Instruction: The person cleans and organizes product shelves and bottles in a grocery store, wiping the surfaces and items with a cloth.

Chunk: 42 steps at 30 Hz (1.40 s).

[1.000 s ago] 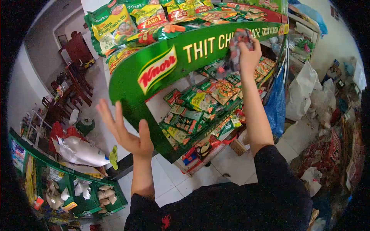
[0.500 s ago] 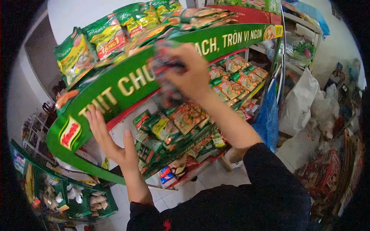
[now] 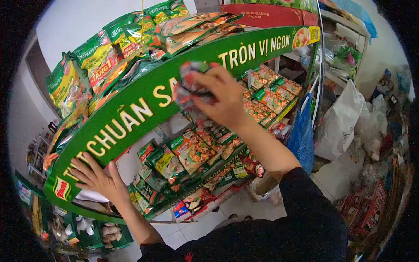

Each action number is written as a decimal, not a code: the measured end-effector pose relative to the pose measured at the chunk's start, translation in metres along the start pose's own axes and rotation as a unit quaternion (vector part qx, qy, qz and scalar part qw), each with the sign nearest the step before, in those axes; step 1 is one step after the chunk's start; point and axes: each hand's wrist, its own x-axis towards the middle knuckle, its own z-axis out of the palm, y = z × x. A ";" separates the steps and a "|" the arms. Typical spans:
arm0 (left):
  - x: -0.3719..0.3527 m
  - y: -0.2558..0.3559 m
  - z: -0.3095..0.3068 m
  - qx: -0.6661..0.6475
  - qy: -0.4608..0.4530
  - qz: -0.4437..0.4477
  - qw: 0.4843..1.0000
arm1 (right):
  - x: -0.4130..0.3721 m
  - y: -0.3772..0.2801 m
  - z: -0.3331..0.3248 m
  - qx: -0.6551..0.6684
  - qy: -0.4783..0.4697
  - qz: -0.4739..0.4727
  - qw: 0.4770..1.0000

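A long curved green sign board [image 3: 131,115] with pale lettering crosses the front of a display shelf. My right hand [image 3: 224,96] grips a crumpled cloth [image 3: 192,85], patterned in grey, red and black, against the middle of the board and over part of the lettering. Motion blurs the cloth somewhat. Near the board's lower left end, my left hand [image 3: 102,181] lies with fingers spread over the lettering, beside the small red and yellow logo [image 3: 62,188]. Nothing is in it.
Seasoning bags [image 3: 98,61] stand and lie on top, behind the board. Several flat packets [image 3: 192,148] fill the shelf below. A blue bag [image 3: 301,135] and a white sack [image 3: 342,122] hang at the right. Green bins [image 3: 89,236] stand at lower left.
My view has shifted, and the board appears at a different angle with more lettering showing. My left hand now lies spread on the board. The cloth stays in my right hand over the lettering.
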 end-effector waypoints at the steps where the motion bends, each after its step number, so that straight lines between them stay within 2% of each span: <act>1: 0.000 -0.001 0.001 -0.004 0.000 0.004 1.000 | 0.003 0.008 -0.004 -0.019 0.013 0.001 1.000; 2: -0.001 -0.001 0.003 -0.002 0.012 0.010 1.000 | 0.006 0.022 -0.012 -0.065 0.064 -0.027 0.995; 5: 0.000 -0.002 0.008 0.006 0.043 0.017 0.999 | 0.009 0.079 -0.048 -0.088 0.131 0.098 0.982; 7: -0.001 -0.001 0.008 0.004 0.044 0.009 0.999 | 0.009 0.132 -0.081 -0.200 0.181 0.097 0.958; 8: -0.001 -0.001 0.008 -0.004 0.054 0.017 0.998 | 0.006 0.162 -0.096 -0.215 0.214 0.099 0.948; 9: 0.000 -0.002 0.010 0.001 0.070 0.025 0.997 | 0.006 0.172 -0.104 -0.175 0.243 0.170 0.939; 11: 0.001 -0.003 0.012 -0.004 0.082 0.034 0.996 | -0.008 0.203 -0.121 -0.196 0.242 0.226 0.923; 14: -0.001 -0.005 0.013 0.001 0.088 0.014 0.996 | -0.007 0.169 -0.094 -0.233 0.192 0.111 0.947; 16: 0.001 -0.003 0.014 -0.013 0.099 -0.007 0.995 | -0.007 0.139 -0.080 -0.208 0.152 0.059 0.964; 18: 0.005 -0.009 0.015 0.007 0.118 0.016 0.993 | -0.007 0.147 -0.083 -0.202 0.135 0.043 0.969; 20: 0.006 0.001 0.010 -0.025 0.121 -0.005 0.992 | -0.005 0.167 -0.093 -0.150 0.142 -0.015 0.978; 23: 0.012 0.036 0.010 -0.111 0.132 -0.046 0.984 | 0.000 0.202 -0.116 -0.177 0.159 -0.013 0.971; 25: 0.012 0.066 0.013 -0.122 0.129 -0.069 0.982 | 0.003 0.227 -0.136 -0.193 0.161 -0.003 0.968; 29: -0.001 0.099 0.026 -0.105 0.105 -0.023 0.989 | 0.003 0.303 -0.183 -0.227 0.176 0.025 0.957; 31: -0.001 0.122 0.030 -0.080 0.055 0.004 0.995 | 0.003 0.336 -0.207 -0.228 0.185 0.062 0.954; 32: 0.000 0.131 0.032 -0.078 0.056 0.005 0.995 | 0.003 0.355 -0.219 -0.243 0.183 0.100 0.947; 37: 0.009 0.162 0.040 -0.067 0.070 0.010 0.995 | 0.006 0.467 -0.282 -0.300 0.195 0.091 0.929; 39: 0.009 0.159 0.049 0.010 0.106 0.021 0.994 | 0.003 0.510 -0.308 -0.307 0.220 0.071 0.923; 41: 0.008 0.152 0.054 0.033 0.111 0.029 0.993 | 0.005 0.534 -0.330 -0.287 0.211 0.213 0.910; 42: 0.007 0.149 0.055 0.057 0.122 0.040 0.990 | 0.007 0.537 -0.333 -0.322 0.226 0.244 0.886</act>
